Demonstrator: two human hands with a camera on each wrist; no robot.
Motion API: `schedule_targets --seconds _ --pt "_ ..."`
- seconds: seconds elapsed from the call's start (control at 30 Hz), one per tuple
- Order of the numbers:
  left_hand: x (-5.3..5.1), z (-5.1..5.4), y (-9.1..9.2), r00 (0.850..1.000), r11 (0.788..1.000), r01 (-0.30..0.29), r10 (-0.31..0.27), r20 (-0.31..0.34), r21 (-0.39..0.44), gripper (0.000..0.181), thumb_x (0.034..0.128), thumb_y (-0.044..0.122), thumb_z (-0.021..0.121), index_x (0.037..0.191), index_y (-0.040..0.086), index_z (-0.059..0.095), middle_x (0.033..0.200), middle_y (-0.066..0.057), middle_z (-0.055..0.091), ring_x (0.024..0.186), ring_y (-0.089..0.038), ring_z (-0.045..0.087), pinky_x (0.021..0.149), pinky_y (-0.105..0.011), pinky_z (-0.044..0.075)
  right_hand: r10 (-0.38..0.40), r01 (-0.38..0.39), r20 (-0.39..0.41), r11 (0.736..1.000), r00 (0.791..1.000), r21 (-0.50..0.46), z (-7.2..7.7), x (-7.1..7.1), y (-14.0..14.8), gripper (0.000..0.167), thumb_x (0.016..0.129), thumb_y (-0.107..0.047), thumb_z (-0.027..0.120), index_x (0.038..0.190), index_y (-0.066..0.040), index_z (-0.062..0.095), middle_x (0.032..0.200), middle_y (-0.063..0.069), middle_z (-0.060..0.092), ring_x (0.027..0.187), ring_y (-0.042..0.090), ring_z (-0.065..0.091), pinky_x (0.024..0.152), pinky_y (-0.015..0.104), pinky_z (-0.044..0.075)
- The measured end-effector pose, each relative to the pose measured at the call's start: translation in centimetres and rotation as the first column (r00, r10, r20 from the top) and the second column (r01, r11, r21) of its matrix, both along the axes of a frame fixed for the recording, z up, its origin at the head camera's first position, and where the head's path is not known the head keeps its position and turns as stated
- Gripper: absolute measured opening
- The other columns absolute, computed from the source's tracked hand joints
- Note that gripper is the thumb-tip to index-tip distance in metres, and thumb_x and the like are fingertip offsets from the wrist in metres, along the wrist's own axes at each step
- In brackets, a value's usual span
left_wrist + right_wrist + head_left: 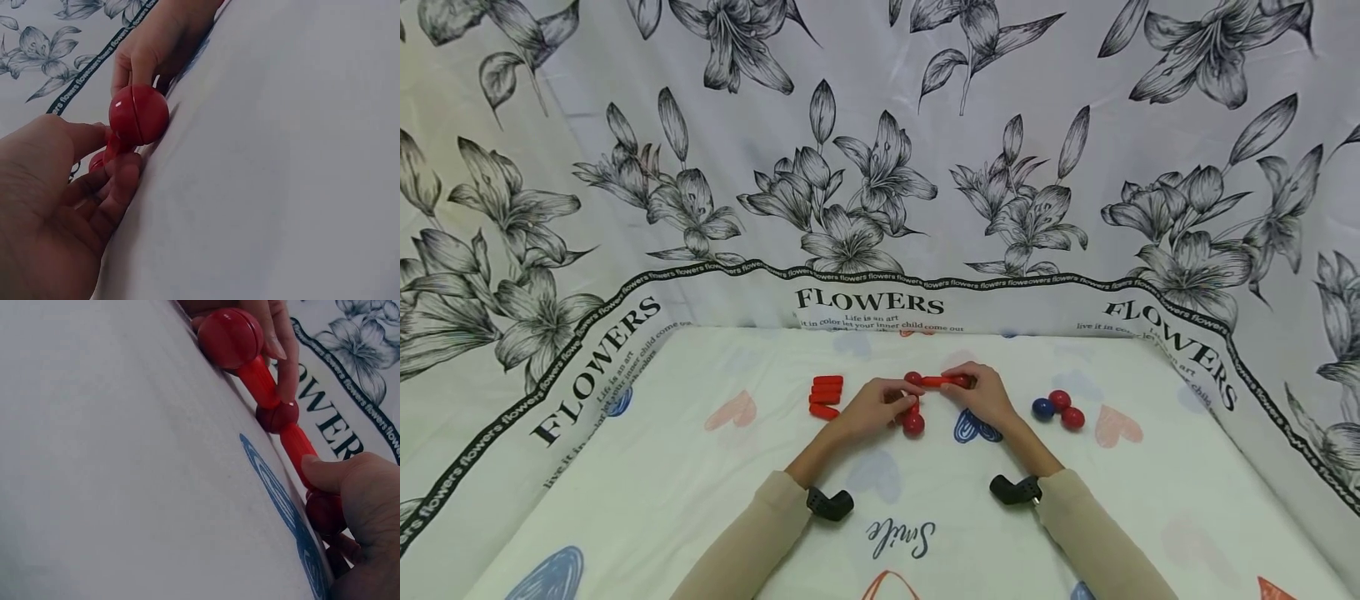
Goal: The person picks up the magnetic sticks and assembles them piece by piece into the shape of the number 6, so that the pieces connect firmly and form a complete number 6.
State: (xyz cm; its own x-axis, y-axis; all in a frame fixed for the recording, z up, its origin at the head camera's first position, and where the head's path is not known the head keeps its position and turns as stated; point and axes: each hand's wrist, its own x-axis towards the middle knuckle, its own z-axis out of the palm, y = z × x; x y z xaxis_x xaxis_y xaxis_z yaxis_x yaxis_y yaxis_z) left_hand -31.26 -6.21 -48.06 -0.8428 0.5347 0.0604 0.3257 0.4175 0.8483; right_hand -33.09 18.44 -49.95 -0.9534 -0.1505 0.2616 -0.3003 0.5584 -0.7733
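Through the head camera I see both hands working at the middle of the table, on a small L-shaped chain of red pieces. At its near end sits the near ball (913, 425). From there the near rod (257, 381) runs away to the corner ball (912, 379), and the far rod (933, 382) goes right from that to the end ball (326, 514). In my right wrist view each rod meets a ball at both of its ends.

The left hand (874, 407) has its thumb and fingers closed to a pinch about the near rod, just behind the near ball, with one fingertip at the corner ball. The right hand (983, 396) has its thumb pressed on the far rod beside the end ball, its fingers curled round from beneath; they are partly hidden, so I cannot tell how each one lies.

Left of the left hand, four loose red rods (827, 388) lie near one another, the nearest slanting. Well off to the right, a blue ball (1042, 408) is grouped with two loose red balls (1072, 418). Everything lies on a white cloth (700, 500) printed with hearts, and a flowered curtain (880, 75) hangs on the far side.
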Motion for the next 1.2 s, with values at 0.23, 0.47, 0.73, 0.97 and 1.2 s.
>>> schedule_targets --seconds 0.23,0.47,0.73,0.97,1.2 --pt "-0.2 1.0 -1.4 0.999 0.999 0.034 -0.034 0.038 0.018 0.028 0.0946 0.026 0.057 0.122 0.021 0.064 0.087 -0.009 0.065 0.076 -0.023 0.06 0.063 -0.033 0.054 0.0 0.0 0.001 1.0 1.0 -0.003 0.0 0.0 -0.1 0.024 0.083 -0.03 0.073 0.105 -0.021 0.072 0.091 0.002 0.063 0.082 0.02 0.046 0.072 0.031 0.036" --pt "0.2 1.6 -4.2 0.998 0.998 -0.031 0.028 0.064 0.047 0.032 0.0926 0.028 0.061 0.123 0.018 0.063 0.094 -0.011 0.067 0.073 -0.024 0.063 0.06 -0.034 0.054 -0.001 0.001 0.001 1.0 1.0 0.0 -0.2 -0.3 -0.1 0.024 0.083 -0.031 0.073 0.105 -0.023 0.072 0.091 0.001 0.062 0.084 0.02 0.046 0.074 0.033 0.036" --pt "1.2 2.2 -7.5 0.996 0.99 -0.086 0.081 0.045 0.109 0.034 0.09 0.024 0.065 0.122 0.013 0.063 0.097 -0.017 0.067 0.07 -0.033 0.062 0.054 -0.037 0.052 -0.012 0.012 0.008 1.0 1.0 0.017 -0.2 -0.2 -0.1 0.025 0.083 -0.033 0.073 0.105 -0.023 0.072 0.095 0.0 0.064 0.086 0.02 0.047 0.075 0.032 0.036" --pt "1.7 2.2 -10.5 0.993 0.979 -0.117 0.116 0.02 0.165 0.034 0.0871 0.02 0.069 0.119 0.011 0.064 0.096 -0.02 0.066 0.072 -0.036 0.065 0.059 -0.035 0.053 -0.009 0.009 0.0 1.0 1.0 0.017 -0.2 -0.1 -0.1 0.024 0.083 -0.031 0.072 0.106 -0.022 0.072 0.098 0.001 0.066 0.086 0.02 0.048 0.076 0.032 0.037" --pt "1.9 2.1 -12.9 0.986 0.981 -0.168 0.166 0.023 0.095 0.026 0.0847 0.026 0.071 0.108 0.014 0.07 0.097 -0.009 0.07 0.081 -0.031 0.063 0.057 -0.034 0.05 -0.018 0.018 -0.007 0.999 1.0 0.026 -0.2 0.0 0.0 0.024 0.083 -0.032 0.073 0.106 -0.024 0.072 0.096 0.0 0.066 0.085 0.019 0.047 0.075 0.031 0.037"
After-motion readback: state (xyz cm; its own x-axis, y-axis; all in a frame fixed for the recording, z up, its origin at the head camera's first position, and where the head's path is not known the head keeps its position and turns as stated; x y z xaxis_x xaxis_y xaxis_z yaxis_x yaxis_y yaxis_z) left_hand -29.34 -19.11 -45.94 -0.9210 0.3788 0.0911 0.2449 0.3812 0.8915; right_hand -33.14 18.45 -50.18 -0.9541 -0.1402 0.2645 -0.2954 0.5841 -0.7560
